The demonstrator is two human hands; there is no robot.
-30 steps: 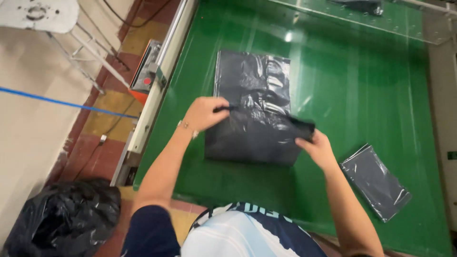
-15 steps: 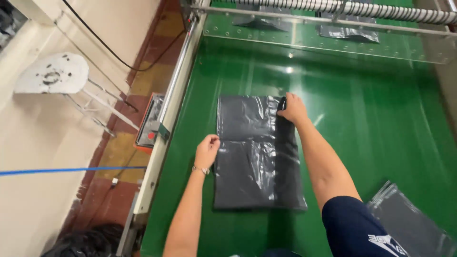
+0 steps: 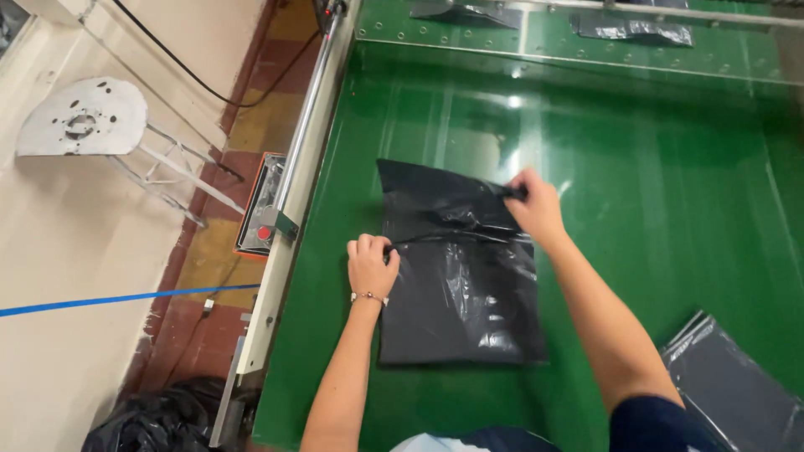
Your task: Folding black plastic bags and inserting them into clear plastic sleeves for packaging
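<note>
I see the black plastic bag [image 3: 456, 276] lying flat on the green counter [image 3: 636, 167]. My left hand [image 3: 371, 266] pinches its left edge; my right hand [image 3: 533, 208] pinches the upper right edge, mid-fold I judge. Next calls for drawing that flap over evenly and pressing flat.

I see bare forearms; my left hand [image 3: 373, 266] wears a thin beaded bracelet at the wrist, my right hand [image 3: 536, 209] nothing, with a dark navy sleeve near the right shoulder.

Bare green belt [image 3: 653, 209] (wide on the right) surrounds the black bag [image 3: 456, 293]; the metal rail [image 3: 289, 218] blocks leftward.
</note>
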